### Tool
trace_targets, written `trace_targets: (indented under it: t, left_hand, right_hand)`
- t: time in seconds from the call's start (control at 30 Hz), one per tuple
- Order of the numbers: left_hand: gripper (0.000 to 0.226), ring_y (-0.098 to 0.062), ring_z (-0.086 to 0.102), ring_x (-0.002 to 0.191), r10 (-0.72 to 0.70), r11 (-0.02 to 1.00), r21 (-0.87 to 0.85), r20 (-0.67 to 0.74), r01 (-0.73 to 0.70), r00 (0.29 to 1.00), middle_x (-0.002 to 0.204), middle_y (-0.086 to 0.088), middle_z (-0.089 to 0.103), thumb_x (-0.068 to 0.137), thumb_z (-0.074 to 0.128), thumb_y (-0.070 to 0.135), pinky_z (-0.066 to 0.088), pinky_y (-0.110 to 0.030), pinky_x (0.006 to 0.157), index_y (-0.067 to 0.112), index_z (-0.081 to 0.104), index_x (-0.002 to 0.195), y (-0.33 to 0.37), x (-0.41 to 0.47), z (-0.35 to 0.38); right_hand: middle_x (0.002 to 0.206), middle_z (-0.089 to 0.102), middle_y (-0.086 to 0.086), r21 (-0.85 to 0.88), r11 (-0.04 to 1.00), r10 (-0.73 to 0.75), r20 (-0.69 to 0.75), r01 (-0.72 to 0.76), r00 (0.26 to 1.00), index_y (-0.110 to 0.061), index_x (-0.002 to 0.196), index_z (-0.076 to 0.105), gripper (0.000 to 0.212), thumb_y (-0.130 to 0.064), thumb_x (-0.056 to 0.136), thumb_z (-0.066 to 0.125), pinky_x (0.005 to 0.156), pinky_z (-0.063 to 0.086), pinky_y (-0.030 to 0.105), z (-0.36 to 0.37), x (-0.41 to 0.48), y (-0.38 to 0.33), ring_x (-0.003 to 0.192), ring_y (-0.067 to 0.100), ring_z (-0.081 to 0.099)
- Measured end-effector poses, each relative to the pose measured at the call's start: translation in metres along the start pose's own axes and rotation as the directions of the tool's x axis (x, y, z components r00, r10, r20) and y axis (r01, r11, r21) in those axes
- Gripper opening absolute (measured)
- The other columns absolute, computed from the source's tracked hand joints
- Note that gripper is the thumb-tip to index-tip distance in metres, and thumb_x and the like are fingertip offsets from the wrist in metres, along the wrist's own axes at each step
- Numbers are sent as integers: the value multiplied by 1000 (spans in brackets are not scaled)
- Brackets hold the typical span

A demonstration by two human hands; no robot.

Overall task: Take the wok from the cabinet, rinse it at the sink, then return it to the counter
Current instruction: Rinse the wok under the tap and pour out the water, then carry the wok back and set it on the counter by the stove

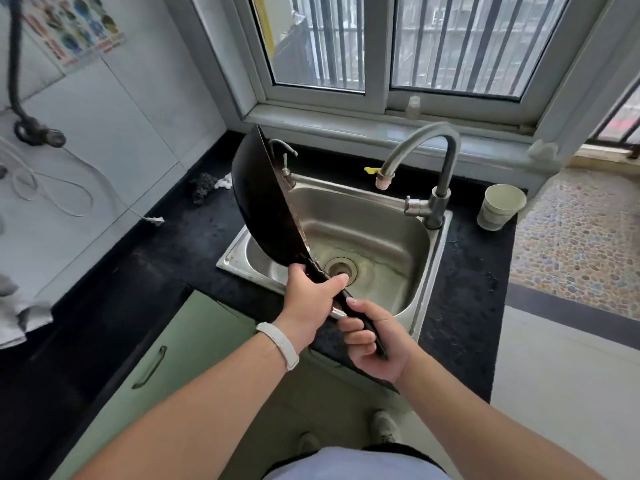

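Note:
A black wok (261, 199) stands on edge over the left side of the steel sink (374, 237), its open side turned right towards the basin. My left hand (311, 299) grips the handle right where it joins the bowl. Farther down the same black handle, my right hand (374, 344) is closed around it, above the sink's front rim. The curved faucet (429, 150) arches over the basin at the back right; no water stream shows. The black counter (194, 244) surrounds the sink.
A white cup (498, 206) stands on the counter right of the faucet. A dark scrubber (203, 187) and a small second tap (285, 157) sit behind the wok. Green cabinet doors (166, 358) are below. A window sill runs behind the sink.

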State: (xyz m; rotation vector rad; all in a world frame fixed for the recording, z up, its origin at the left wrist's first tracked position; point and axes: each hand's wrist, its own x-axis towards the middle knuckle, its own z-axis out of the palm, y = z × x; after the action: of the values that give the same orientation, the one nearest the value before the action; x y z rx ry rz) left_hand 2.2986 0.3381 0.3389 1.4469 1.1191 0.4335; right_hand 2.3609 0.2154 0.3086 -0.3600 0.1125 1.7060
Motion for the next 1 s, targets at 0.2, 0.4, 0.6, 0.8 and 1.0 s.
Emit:
trace_targets:
  t: [0.2,0.4,0.6,0.8,1.0]
  left_hand:
    - [57,-26,68,94,-25,1000,14,-94,27,995,100,-10,66,64,84,33,58,-47,85,14,51,106,9,-10,13]
    - [51,-28,69,90,-107,989,-120,-141,90,984,100,-11,64,76,80,17,62,-43,74,9,51,116,8,-23,15]
    - [32,-28,67,83,-180,907,-403,-113,121,977,97,-15,59,85,65,-4,59,-35,65,5,47,110,10,-33,-2]
    - [29,-30,64,82,-177,815,-578,-166,50,970,95,-20,57,87,57,-10,59,-41,69,4,47,110,8,-42,-36]
    - [27,-24,68,76,-146,746,-663,-255,-63,956,90,-13,59,89,57,-10,58,-42,70,5,47,108,3,-69,-97]
  right_hand:
    - [50,44,-6,-16,996,89,34,-89,995,-9,82,77,32,-13,57,96,28,31,12,-5,-8,-18,31,3,43]
    - [52,43,-4,-352,928,89,-109,-122,990,-12,74,73,16,-19,87,66,31,27,14,4,-17,-31,34,4,37]
    - [60,48,5,-837,543,-51,-112,-67,992,3,120,58,22,-4,99,54,36,32,23,30,-14,-35,41,15,39]
    - [60,52,9,-974,219,-60,-67,-53,996,-4,111,64,20,1,93,59,38,39,25,68,3,-23,41,20,46]
    - [57,51,7,-992,115,24,-45,-47,999,0,114,62,22,3,92,56,37,38,23,105,33,22,39,18,45]
